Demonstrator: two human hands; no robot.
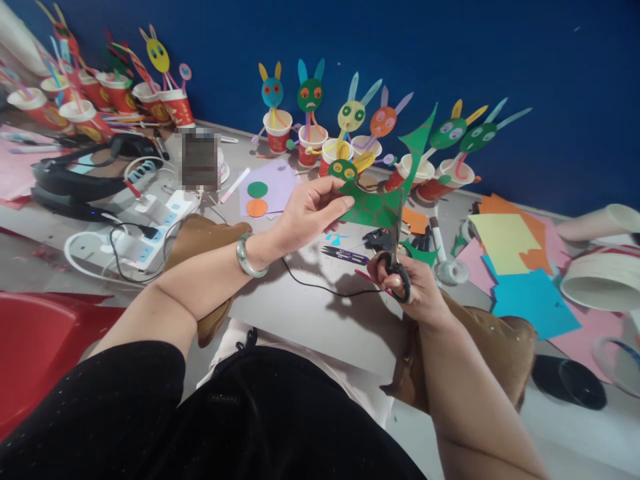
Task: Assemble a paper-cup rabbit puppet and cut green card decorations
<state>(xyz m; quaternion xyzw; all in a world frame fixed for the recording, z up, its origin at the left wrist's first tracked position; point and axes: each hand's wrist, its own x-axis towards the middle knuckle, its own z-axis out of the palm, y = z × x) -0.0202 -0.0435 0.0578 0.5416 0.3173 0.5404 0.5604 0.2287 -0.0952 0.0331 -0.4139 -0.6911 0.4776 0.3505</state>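
Observation:
Between finger and thumb, my left hand (320,210) pinches a sheet of green paper (375,208) marked with drawn circles. A ragged strip of the same paper rises at its right side. My right hand (413,287) grips black-handled scissors (399,227), fingers through the loops, blades pointing up at the paper's right edge. Whether the blades are parted I cannot tell. Below the paper, purple thread snips (345,255) lie on the table beside small blue scraps. A green paper disc (257,190) and an orange paper disc (257,208) rest on lilac paper to the left.
Red paper cups (313,143) with paper-faced figures line the blue wall. Coloured paper sheets (533,303) and a tape roll (453,272) lie right. A power strip (155,233) with cables and a black headset (93,173) sit left. A red chair (45,347) stands lower left.

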